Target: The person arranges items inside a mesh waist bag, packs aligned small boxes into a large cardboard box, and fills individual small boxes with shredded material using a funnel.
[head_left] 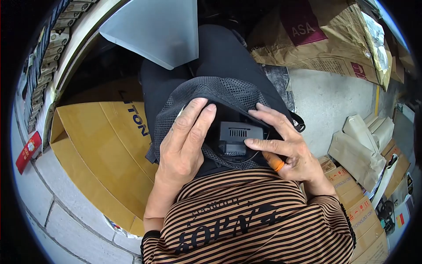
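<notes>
A soft black mesh bag [176, 103] lies on the lap with its mouth spread. Inside sits a black box-shaped device [239, 132] with a row of slots on top and a thin dark cable beside it. My left hand [183, 141] holds the left side of the mouth, its fingers over the rim and its thumb hidden. My right hand [285, 145] curls its upper fingers over the right rim, with its thumb at the device's near right corner. An orange wrap [273, 162] covers one finger of that hand.
A grey tapered panel [158, 31] juts in beyond the knees. A large open cardboard box [105, 149] stands at the left. Brown paper sacks [325, 39] lie at the upper right, with printed cartons [358, 215] and paper-wrapped bundles [358, 147] along the right.
</notes>
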`<state>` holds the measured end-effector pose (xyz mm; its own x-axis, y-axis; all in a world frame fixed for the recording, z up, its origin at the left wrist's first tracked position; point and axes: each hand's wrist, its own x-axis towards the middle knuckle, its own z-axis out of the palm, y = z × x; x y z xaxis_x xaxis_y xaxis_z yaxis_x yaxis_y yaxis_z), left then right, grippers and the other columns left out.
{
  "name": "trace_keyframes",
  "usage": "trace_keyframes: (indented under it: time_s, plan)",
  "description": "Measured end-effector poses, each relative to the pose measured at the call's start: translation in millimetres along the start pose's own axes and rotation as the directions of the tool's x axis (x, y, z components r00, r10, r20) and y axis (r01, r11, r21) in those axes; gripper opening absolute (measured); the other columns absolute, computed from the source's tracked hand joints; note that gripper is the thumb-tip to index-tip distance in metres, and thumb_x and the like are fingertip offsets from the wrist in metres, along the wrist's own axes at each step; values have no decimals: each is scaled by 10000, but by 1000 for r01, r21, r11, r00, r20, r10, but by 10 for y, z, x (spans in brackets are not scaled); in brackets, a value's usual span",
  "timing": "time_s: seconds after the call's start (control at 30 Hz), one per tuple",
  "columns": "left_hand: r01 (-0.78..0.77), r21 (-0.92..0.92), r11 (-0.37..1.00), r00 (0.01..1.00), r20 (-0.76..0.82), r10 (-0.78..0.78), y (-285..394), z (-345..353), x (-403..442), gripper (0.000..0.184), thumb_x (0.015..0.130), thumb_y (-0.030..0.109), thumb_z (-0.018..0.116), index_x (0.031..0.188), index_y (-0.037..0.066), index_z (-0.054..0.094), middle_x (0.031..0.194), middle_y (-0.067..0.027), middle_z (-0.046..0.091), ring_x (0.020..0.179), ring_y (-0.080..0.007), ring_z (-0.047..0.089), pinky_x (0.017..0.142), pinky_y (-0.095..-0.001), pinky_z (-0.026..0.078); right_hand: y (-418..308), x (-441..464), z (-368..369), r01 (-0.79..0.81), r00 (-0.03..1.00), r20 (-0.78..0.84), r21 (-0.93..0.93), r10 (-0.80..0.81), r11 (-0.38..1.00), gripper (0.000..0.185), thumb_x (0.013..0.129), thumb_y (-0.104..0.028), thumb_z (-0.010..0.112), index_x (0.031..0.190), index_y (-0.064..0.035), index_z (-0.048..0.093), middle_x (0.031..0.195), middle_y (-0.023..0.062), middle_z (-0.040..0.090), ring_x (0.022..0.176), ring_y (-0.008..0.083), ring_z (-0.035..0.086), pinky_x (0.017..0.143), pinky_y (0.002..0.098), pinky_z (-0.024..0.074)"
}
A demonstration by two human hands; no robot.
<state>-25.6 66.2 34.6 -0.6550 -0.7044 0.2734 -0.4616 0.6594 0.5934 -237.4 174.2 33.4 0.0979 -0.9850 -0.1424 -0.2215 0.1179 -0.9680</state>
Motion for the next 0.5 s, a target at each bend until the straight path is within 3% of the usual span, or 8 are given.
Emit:
trace_keyframes:
  time_s: [0.5]
  plan:
    - [-5, -54, 999, 1000, 16, 6, 62, -28, -21, 311, 811, -32, 611, 1120, -15, 641, 1200, -190, 600, 1011, -279, 641, 918, -341, 526, -52, -118, 32, -8, 1000, 29, 27, 7, 1000, 686, 543, 127, 526, 1126, -188, 702, 1395, 150, 464, 1336, 358, 374, 1118, 490, 302]
